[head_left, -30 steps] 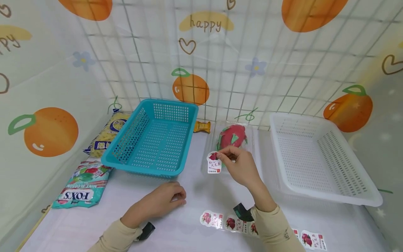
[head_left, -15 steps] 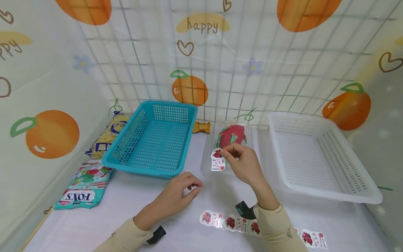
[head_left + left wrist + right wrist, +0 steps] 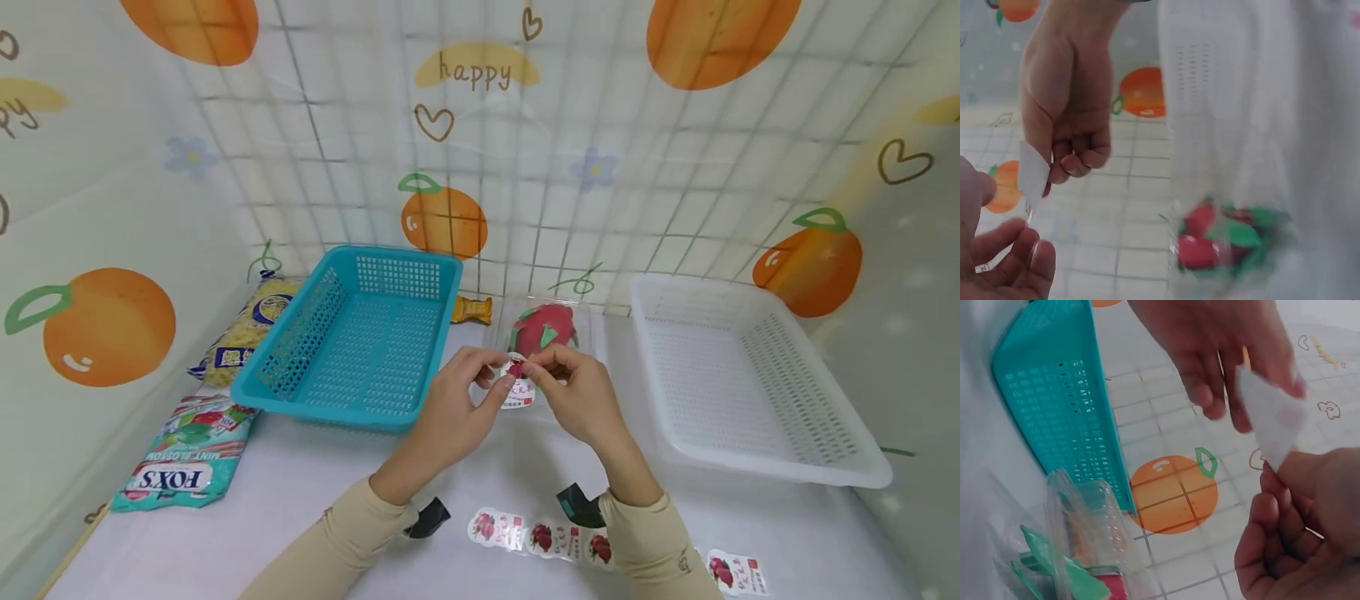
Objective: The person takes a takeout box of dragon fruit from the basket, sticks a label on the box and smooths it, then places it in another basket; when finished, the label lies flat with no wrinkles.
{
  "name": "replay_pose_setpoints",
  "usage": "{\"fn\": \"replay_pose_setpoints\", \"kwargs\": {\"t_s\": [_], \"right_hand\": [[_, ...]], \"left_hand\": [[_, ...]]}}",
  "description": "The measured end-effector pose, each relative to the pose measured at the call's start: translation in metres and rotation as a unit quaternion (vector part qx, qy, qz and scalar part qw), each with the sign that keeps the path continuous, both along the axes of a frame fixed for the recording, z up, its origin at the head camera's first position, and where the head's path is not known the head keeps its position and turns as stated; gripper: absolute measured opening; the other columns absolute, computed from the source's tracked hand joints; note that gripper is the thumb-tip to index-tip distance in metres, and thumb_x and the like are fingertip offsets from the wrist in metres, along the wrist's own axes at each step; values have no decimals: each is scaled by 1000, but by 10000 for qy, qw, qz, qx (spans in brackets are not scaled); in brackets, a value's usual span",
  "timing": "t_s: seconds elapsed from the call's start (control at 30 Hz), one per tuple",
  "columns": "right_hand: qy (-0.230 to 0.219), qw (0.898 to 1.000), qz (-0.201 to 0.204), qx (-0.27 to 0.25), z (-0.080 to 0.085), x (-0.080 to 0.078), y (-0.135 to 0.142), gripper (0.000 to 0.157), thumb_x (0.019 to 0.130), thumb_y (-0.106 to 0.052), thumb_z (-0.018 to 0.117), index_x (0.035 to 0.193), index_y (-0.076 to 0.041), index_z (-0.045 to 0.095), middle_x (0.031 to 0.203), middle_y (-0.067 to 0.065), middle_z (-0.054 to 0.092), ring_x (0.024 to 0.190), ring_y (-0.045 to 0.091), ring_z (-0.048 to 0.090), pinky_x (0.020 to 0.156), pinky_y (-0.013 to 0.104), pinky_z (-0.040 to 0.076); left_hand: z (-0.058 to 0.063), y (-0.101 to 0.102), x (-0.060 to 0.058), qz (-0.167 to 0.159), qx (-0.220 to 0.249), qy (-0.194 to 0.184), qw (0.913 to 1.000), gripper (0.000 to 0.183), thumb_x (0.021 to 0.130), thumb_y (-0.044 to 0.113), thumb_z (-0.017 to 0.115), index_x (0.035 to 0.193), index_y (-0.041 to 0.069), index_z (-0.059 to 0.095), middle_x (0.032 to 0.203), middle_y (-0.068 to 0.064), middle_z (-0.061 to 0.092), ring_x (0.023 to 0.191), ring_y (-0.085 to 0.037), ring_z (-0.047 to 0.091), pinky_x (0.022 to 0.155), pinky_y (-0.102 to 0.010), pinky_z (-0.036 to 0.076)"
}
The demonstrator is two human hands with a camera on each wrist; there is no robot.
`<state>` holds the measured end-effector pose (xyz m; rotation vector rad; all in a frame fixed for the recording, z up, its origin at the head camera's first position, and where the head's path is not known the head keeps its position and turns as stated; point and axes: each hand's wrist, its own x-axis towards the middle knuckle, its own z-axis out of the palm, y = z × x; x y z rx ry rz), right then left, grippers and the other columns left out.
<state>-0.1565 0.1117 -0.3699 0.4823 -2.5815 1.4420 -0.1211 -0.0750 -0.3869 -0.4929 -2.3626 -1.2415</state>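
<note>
My right hand (image 3: 581, 400) pinches a white sticker (image 3: 517, 397), printed with a red dragon fruit, by its edge. Reaching in from the other side, my left hand (image 3: 456, 408) has its thumb and index finger at the sticker. In the left wrist view a gap shows between that thumb and the other fingers (image 3: 1038, 265); whether they touch the sticker is unclear. Just beyond the hands, a dragon fruit (image 3: 546, 328) lies in a clear plastic box (image 3: 1110, 503), its near part hidden by the hands. The sticker's pale back (image 3: 1269, 415) shows in the right wrist view.
A teal basket (image 3: 330, 410) stands left, a white basket (image 3: 757, 465) right. More stickers (image 3: 551, 536) lie on the table near my right sleeve. At the left are a FOX'S candy bag (image 3: 187, 454) and a yellow packet (image 3: 243, 337). A small gold packet (image 3: 472, 311) lies behind.
My left hand has moved up and right from the table to the sticker. The right hand keeps its pinch and stays nearly in place. The camera view has shifted slightly.
</note>
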Motion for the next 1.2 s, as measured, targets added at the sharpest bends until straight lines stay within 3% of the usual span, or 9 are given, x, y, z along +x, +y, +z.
{"fn": "replay_pose_setpoints", "kwargs": {"t_s": [0.17, 0.37, 0.63, 1.2], "right_hand": [[103, 9999, -48, -37, 0, -2, 6, 9, 94, -18, 75, 91, -10, 75, 86, 6, 75, 79, 16, 64, 66, 24, 50], [222, 9997, -50, -2, 5, -5, 10, 13, 94, -20, 74, 91, -7, 75, 85, 7, 74, 77, 16, 61, 64, 23, 49], [152, 9995, -265, -44, 4, -6, 15, 11, 94, -19, 74, 91, -8, 74, 85, 8, 73, 77, 15, 60, 63, 23, 47], [-119, 9973, -639, -353, 4, -12, 20, 21, 99, -25, 69, 98, -5, 74, 86, 11, 69, 77, 18, 57, 66, 22, 46]], "left_hand": [[8, 14, -14, 187, 287, -58, 9994, 27, 96, 19, 71, 119, 5, 65, 106, -7, 68, 90, -15, 61, 78, -27, 56], [12, 16, -26, 22, 418, -254, 9988, 18, 98, 20, 70, 109, 7, 73, 96, -5, 71, 86, -15, 63, 77, -27, 58], [17, 22, -35, -199, 468, -788, 9956, 19, 97, 24, 71, 108, 9, 75, 96, -3, 72, 85, -15, 62, 75, -24, 55], [24, 41, -49, -161, 770, -821, 9935, 17, 96, 23, 73, 106, 9, 75, 95, -3, 74, 85, -16, 63, 74, -23, 55]]}}
